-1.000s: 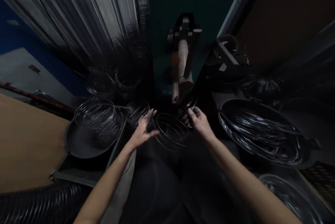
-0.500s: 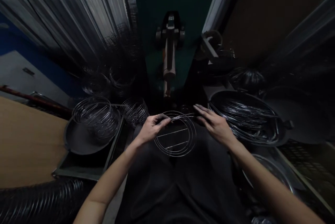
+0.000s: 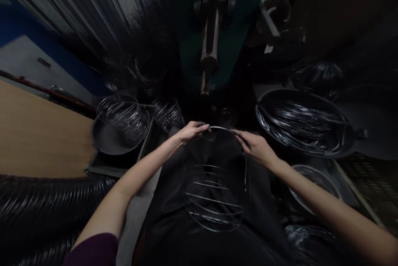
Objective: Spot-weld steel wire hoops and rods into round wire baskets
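Note:
My left hand pinches one side of a thin curved wire. On its other side, my right hand grips the same wire, fingers together. Between the two hands the wire arches upward, below the machine's rod. Round wire frames with cross bars lie on the dark cloth over my lap, below both hands. Dim thin lines run down from near each hand; what they join is too dark to tell.
A green machine with a rod stands ahead. At left, a round pan holds wire rings. At right, a large pan holds bent wires. A dark ribbed coil lies lower left.
The view has tilted downward. The wire is now held between both hands in an arch, and the round frames lie lower on the lap, apart from the hands.

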Available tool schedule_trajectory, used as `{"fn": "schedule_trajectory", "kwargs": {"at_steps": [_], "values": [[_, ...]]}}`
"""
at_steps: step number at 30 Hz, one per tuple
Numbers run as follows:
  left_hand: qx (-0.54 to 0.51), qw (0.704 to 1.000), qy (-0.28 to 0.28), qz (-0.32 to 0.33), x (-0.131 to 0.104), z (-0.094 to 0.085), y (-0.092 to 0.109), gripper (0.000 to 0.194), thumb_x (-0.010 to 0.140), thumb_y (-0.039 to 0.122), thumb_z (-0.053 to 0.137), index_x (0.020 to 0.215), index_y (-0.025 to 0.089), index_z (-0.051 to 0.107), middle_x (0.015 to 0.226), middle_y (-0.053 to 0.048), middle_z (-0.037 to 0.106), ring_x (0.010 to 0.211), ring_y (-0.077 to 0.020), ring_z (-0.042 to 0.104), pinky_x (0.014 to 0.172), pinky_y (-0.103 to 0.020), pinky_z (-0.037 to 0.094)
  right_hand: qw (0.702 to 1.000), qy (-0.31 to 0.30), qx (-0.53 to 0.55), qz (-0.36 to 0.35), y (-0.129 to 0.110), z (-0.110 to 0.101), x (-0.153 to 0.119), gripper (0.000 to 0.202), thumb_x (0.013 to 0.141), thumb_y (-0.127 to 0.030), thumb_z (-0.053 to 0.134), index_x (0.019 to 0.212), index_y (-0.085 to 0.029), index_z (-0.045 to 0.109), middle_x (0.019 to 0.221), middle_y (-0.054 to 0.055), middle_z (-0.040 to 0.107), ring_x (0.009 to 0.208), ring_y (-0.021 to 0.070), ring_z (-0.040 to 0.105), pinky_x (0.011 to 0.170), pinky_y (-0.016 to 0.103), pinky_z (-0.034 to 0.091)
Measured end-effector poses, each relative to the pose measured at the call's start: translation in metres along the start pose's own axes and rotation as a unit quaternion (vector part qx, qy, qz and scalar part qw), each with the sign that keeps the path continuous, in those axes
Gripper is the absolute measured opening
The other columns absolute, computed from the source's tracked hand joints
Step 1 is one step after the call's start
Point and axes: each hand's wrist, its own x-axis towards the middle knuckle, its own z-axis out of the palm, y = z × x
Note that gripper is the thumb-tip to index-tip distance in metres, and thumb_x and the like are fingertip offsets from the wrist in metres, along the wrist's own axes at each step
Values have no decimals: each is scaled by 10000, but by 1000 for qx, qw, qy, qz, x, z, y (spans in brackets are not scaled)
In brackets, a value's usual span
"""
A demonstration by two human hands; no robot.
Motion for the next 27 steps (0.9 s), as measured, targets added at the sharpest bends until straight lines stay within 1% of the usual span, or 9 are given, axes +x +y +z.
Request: {"fn": "schedule_trajectory", "kwargs": {"at_steps": [1, 3, 6, 9, 12, 17, 21, 24, 27], "values": [[77, 996, 32, 43, 1, 1, -5, 412, 832, 533, 487, 832, 148, 633, 528, 33, 434, 458, -77, 395, 458, -196, 286, 1000, 2, -8, -6, 3, 5, 2, 361, 919, -302, 372, 1173, -166, 589, 1079, 105, 660, 940, 239, 644, 826, 378, 507], [241, 958, 89, 129, 1, 1, -12, 326, 876, 451, 458, 880, 181, 640, 700, -10, 600, 626, -112, 545, 557, -201, 358, 1000, 7, -22, -11, 6, 12, 7, 353, 918, -280, 387, 1189, -165, 582, 1106, 103, 652, 961, 236, 641, 832, 367, 509], [387, 896, 123, 182, 2, 0, -22, 270, 910, 367, 427, 987, 205, 629, 885, -42, 679, 789, -148, 623, 635, -214, 392, 999, 1, -50, -6, 6, 17, 14, 351, 912, -249, 397, 1188, -152, 589, 1127, 112, 645, 976, 244, 639, 819, 355, 514], [432, 874, 125, 182, 7, 0, -28, 273, 922, 316, 413, 1068, 205, 615, 966, -61, 690, 840, -157, 643, 653, -216, 411, 992, -37, -121, 11, 4, 17, 25, 381, 915, -253, 404, 1262, -187, 547, 1106, 100, 655, 883, 241, 660, 696, 325, 521], [472, 859, 106, 171, 13, 2, -32, 327, 925, 272, 398, 1202, 222, 565, 1048, -61, 677, 887, -161, 642, 659, -217, 422, 970, -104, -221, 10, 0, 20, 37, 475, 902, -194, 399, 1374, -237, 431, 1058, 89, 665, 761, 229, 661, 562, 293, 467], [523, 840, 86, 120, 19, 3, -35, 432, 907, 193, 393, 1327, 262, 470, 986, -62, 675, 798, -169, 645, 615, -232, 422, 933, -168, -318, 27, -3, 29, 47, 540, 883, -126, 352, 1416, -213, 358, 949, 114, 665, 651, 223, 640, 512, 289, 399], [503, 849, 93, 131, 28, -17, -17, 391, 900, 218, 430, 1280, 267, 509, 1064, -57, 657, 833, -162, 634, 658, -226, 430, 932, -161, -325, 16, -9, 16, 70, 528, 877, -134, 351, 1396, -227, 383, 975, 125, 657, 682, 237, 638, 532, 295, 390], [493, 847, 116, 165, 38, -44, 10, 316, 926, 328, 412, 1189, 244, 565, 1007, -44, 668, 857, -160, 627, 687, -219, 424, 941, -120, -317, 10, -18, -3, 101, 504, 880, -146, 350, 1369, -249, 416, 973, 118, 664, 723, 249, 636, 559, 296, 390], [508, 832, 127, 181, 44, -66, 36, 318, 933, 375, 393, 1139, 233, 589, 939, -37, 678, 828, -163, 634, 670, -220, 414, 950, -94, -297, 8, -25, -18, 129, 483, 869, -148, 368, 1334, -246, 456, 954, 114, 675, 729, 247, 627, 557, 288, 384]]}}
